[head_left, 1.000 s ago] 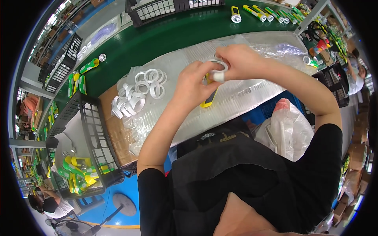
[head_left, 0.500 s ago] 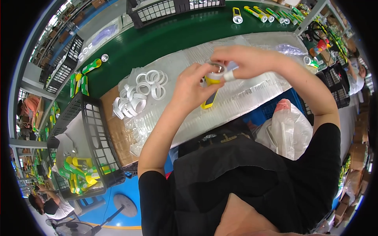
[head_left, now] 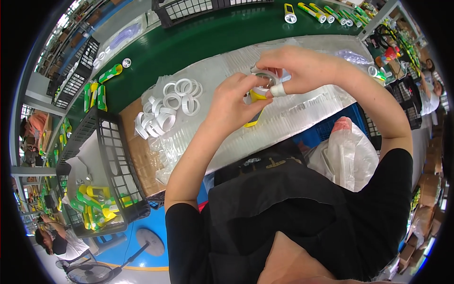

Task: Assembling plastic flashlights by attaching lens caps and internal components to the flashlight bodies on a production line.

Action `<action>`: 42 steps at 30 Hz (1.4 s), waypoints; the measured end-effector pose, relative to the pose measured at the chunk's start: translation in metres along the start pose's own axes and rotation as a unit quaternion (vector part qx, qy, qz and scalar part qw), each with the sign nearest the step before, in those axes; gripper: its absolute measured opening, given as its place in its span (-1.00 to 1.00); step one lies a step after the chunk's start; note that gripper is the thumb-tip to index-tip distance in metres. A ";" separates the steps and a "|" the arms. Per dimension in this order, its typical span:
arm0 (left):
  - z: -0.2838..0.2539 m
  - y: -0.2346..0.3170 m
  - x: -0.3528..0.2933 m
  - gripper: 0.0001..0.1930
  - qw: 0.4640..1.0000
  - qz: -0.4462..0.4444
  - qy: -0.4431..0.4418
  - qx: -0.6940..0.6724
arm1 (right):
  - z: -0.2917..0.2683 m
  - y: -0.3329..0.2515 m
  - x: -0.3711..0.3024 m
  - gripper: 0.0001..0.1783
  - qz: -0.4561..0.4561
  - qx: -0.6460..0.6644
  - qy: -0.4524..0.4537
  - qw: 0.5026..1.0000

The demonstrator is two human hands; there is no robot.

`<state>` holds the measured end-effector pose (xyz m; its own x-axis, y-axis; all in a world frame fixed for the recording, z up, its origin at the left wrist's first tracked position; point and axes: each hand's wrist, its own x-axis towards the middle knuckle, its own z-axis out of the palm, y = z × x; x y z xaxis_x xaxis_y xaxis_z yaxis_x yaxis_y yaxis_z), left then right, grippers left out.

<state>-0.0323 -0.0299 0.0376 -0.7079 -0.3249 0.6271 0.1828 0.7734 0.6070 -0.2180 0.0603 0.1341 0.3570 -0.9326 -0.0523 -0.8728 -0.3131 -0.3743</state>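
Note:
A yellow flashlight (head_left: 255,119) stands over the plastic-covered bench in front of me, its round clear head turned up. My left hand (head_left: 235,103) is closed around the side of its body near the head. My right hand (head_left: 299,71) grips the head's rim from the other side, fingers curled over it; its thumb carries a white wrap (head_left: 278,90). A ring-like edge circles the head, but the fingers hide part of it. Left of my hands lies a loose pile of white rings (head_left: 173,101).
A black crate (head_left: 124,165) at the left holds green and yellow flashlight bodies (head_left: 97,203). Finished-looking flashlights (head_left: 326,16) lie along the green belt (head_left: 213,45) at the back. A white plastic bag (head_left: 347,154) sits by the bench's right front edge.
My right hand's fingers have shifted around the head rim, which now shows more clearly. Both hands stay on the flashlight. The whole view has shifted slightly.

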 end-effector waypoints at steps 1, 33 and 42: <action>0.000 0.000 0.000 -0.63 1.000 0.005 -0.010 0.000 | 0.002 0.001 -0.001 -0.52 -0.011 0.013 0.003 1.000; 0.003 -0.002 0.002 -0.64 1.000 0.000 -0.026 -0.008 | 0.013 -0.016 0.001 -0.53 0.124 -0.054 0.031 0.990; 0.003 -0.002 -0.004 -0.64 1.000 0.012 0.001 -0.018 | 0.024 -0.007 0.002 -0.45 0.008 -0.030 0.094 0.995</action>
<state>-0.0317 -0.0288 0.0325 -0.7013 -0.3074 0.6432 0.2246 0.7610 0.6086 -0.2030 0.0650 0.1150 0.2799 -0.9526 0.1191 -0.8979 -0.3037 -0.3186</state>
